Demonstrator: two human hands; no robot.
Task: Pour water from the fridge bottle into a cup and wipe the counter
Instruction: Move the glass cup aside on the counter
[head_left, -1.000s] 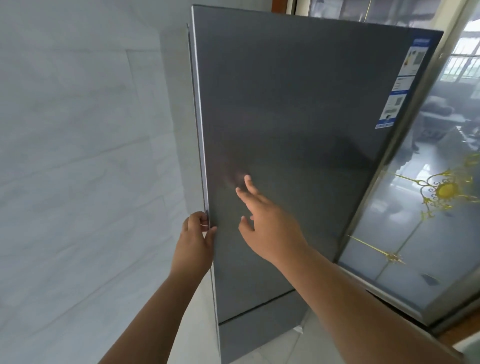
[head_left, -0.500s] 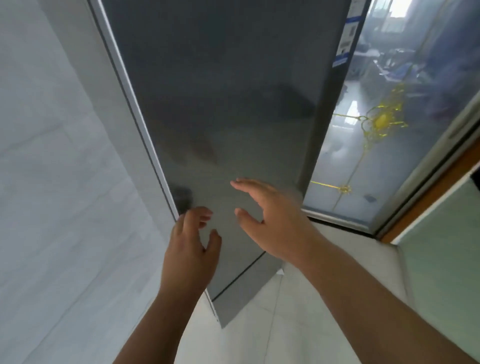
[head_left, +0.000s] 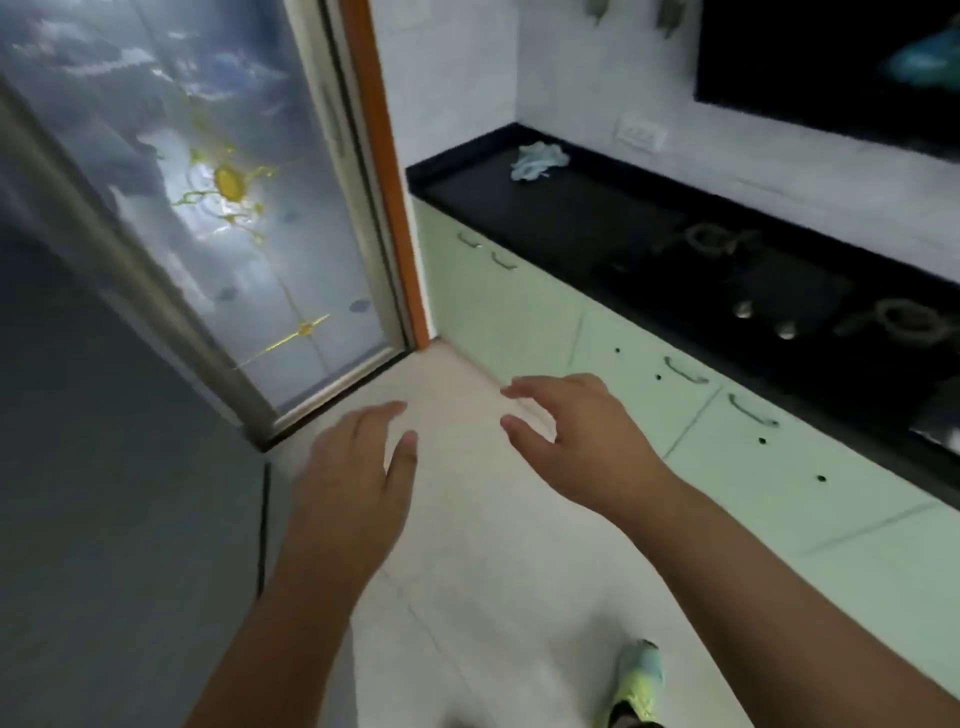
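The grey fridge (head_left: 114, 493) fills the left edge of the head view, its door closed. My left hand (head_left: 358, 467) hangs in the air over the floor beside it, fingers loose and holding nothing. My right hand (head_left: 576, 441) floats a little further right, fingers spread and empty. A black counter (head_left: 561, 208) runs along the right wall. A crumpled pale blue cloth (head_left: 537, 160) lies at its far left corner. No bottle or cup is in view.
A gas hob (head_left: 769, 280) with two burners and knobs is set into the counter. Pale green cabinets (head_left: 675, 415) stand below it. A frosted glass sliding door (head_left: 228, 218) with an orange frame is at the back left. My shoe (head_left: 641, 680) shows on the white floor.
My left hand let go of the fridge door edge and both hands came away from the door. The view swung right, from the fridge to the floor and counter.
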